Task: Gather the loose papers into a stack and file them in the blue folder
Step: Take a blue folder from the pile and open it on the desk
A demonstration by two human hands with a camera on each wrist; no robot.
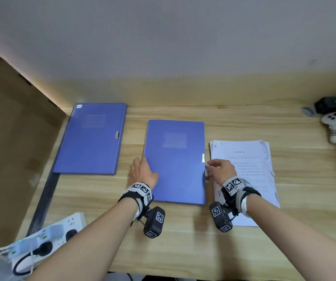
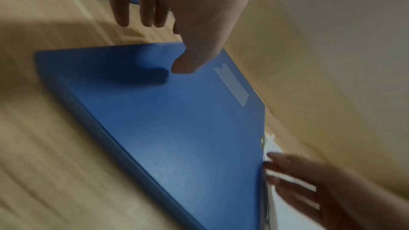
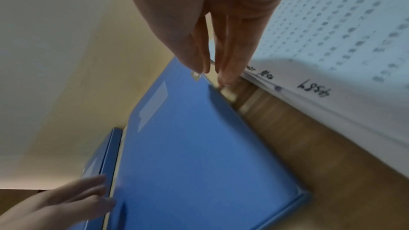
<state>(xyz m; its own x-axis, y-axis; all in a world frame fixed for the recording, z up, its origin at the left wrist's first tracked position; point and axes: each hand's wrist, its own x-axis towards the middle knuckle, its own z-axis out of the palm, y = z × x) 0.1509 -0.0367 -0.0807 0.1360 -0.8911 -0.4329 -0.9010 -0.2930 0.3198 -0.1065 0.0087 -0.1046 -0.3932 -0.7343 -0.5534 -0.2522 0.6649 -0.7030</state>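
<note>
A closed blue folder (image 1: 175,163) lies flat in the middle of the wooden desk (image 1: 183,240). My left hand (image 1: 140,165) rests at its left edge with the fingers nearly straight and the thumb (image 2: 186,62) over the cover. At the right edge my right hand (image 1: 211,169) pinches the cover close to the small clasp (image 3: 196,74), thumb on top and fingertips (image 3: 223,80) against the side. A stack of printed white papers (image 1: 244,169) lies just right of the folder, partly under my right wrist.
A second blue folder (image 1: 90,138) lies closed at the back left. A brown board (image 1: 11,138) walls off the left side. A white power strip (image 1: 41,236) with plugs sits at the front left. A white controller (image 1: 334,124) and a black box (image 1: 333,104) sit at the far right.
</note>
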